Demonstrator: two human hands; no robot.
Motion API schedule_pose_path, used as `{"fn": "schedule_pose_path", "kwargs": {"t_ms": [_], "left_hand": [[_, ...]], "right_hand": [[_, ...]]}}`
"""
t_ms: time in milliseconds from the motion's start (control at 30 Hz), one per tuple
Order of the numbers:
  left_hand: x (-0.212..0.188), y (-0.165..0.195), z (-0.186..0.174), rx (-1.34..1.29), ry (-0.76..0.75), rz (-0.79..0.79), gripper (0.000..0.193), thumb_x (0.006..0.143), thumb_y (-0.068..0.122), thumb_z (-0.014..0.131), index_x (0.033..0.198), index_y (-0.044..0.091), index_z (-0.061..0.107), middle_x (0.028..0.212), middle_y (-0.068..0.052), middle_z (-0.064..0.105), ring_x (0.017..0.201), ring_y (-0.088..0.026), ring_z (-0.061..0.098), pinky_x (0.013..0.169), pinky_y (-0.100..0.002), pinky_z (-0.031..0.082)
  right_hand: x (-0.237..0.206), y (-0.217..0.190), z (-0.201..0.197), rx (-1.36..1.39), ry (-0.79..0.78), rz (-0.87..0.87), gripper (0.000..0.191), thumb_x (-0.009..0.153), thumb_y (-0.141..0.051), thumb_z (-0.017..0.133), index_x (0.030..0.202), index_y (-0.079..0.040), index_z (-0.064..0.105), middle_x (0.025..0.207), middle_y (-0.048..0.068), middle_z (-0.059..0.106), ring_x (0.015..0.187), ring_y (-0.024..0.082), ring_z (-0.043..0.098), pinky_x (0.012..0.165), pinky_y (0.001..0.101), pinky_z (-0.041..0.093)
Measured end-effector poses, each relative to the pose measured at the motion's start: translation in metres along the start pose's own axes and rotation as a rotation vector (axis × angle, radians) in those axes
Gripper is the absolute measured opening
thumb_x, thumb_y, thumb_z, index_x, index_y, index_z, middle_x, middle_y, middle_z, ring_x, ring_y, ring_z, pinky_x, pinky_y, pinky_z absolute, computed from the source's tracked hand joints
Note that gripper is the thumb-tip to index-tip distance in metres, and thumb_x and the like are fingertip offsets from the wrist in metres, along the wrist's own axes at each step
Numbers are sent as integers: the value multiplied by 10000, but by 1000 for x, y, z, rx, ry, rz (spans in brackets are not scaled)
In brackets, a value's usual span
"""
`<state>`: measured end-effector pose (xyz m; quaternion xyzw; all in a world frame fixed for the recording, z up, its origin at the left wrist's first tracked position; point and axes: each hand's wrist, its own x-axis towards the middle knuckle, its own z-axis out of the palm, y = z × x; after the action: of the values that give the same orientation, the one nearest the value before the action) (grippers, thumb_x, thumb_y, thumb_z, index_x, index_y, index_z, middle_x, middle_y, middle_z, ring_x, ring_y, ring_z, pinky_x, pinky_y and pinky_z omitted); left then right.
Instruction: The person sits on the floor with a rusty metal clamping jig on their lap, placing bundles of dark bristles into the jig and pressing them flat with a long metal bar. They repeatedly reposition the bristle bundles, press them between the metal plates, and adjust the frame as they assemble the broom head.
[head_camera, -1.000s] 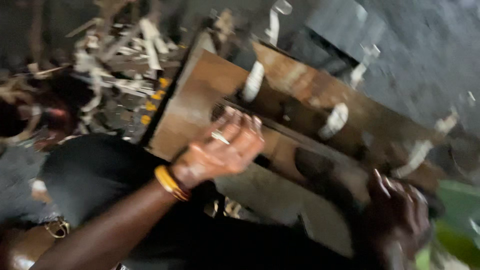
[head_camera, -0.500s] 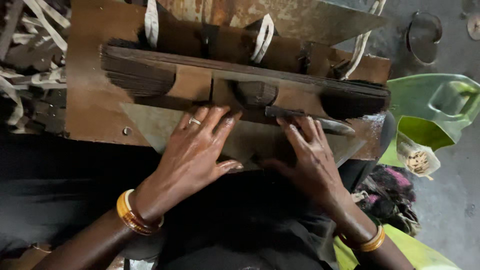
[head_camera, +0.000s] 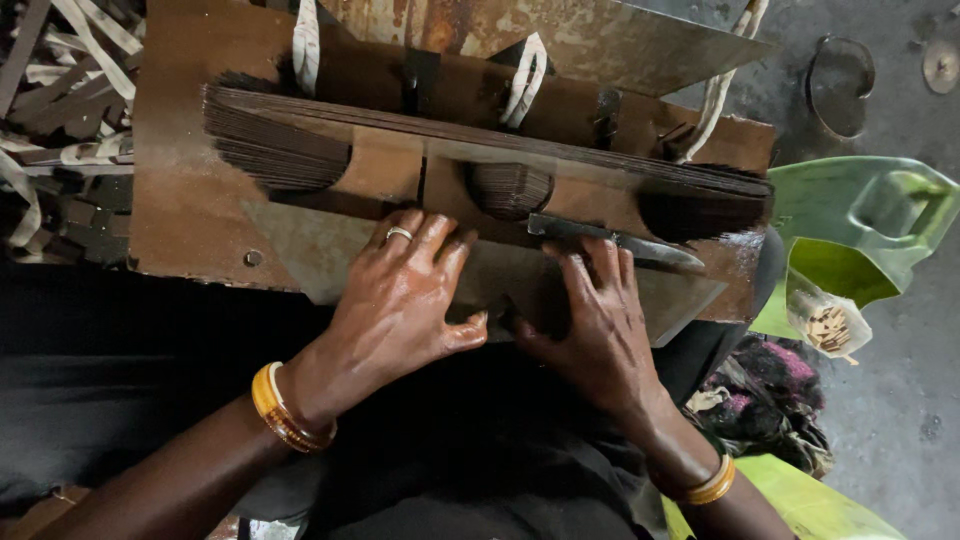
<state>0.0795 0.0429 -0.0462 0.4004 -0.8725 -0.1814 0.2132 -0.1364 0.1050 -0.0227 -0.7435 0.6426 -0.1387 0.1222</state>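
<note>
Left hand (head_camera: 400, 305) and right hand (head_camera: 600, 320) lie flat, fingers spread, grasping nothing, pressing the metal plate (head_camera: 300, 255) on the lap-held board (head_camera: 185, 190). Risk: right fingertips touch the blade (head_camera: 620, 237); a slip could cut.

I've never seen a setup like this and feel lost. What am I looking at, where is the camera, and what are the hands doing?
The camera sits on a person's head and looks down at their lap. No machine here: only two bare hands. The left hand and right hand lie flat, fingers spread, on a worn brown wooden frame packed with thin dark sticks and tied with white strips. A metal blade lies by the right fingertips. Neither hand grips anything. A green bag sits on the floor beside.
</note>
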Motion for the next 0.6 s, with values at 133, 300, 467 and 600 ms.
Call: {"fn": "schedule_pose_path", "kwargs": {"t_ms": [133, 300, 467, 600], "left_hand": [[1, 0, -1, -5, -23, -5, 715, 676, 454, 812, 1199, -13, 672, 1233, -165, 581, 1177, -354, 529, 1017, -489, 440], [3, 1, -5, -26, -84, -23, 802, 651, 463, 834, 1269, 0, 617, 1262, -169, 566, 1200, -366, 505, 1050, -504, 388], [7, 5, -13, -7, -121, -36, 894, 624, 439, 852, 1371, 55, 544, 1265, -145, 555, 1213, -357, 487, 1039, -521, 365], [7, 10, -24, -36, -56, 6, 888, 690, 473, 831, 1416, 68, 517, 1277, -126, 564, 1196, -343, 503, 1014, -517, 373]], "right_hand": [[0, -2, -1, 23, 28, 2, 736, 667, -307, 881, 1280, -14, 596, 1294, 207, 518, 1195, 432, 479, 1024, 505, 434], [1, 1, -4, 54, 12, -3, 719, 680, -297, 890, 1279, -8, 616, 1273, 188, 539, 1197, 408, 497, 1023, 494, 449], [0, 1, -4, 94, 37, 30, 689, 697, -271, 889, 1287, -25, 631, 1270, 182, 551, 1216, 417, 504, 1030, 489, 448], [-3, -2, -3, 27, 191, -50, 765, 700, -291, 867, 1358, -32, 577, 1337, 231, 520, 1242, 434, 486, 1083, 546, 401]]}}
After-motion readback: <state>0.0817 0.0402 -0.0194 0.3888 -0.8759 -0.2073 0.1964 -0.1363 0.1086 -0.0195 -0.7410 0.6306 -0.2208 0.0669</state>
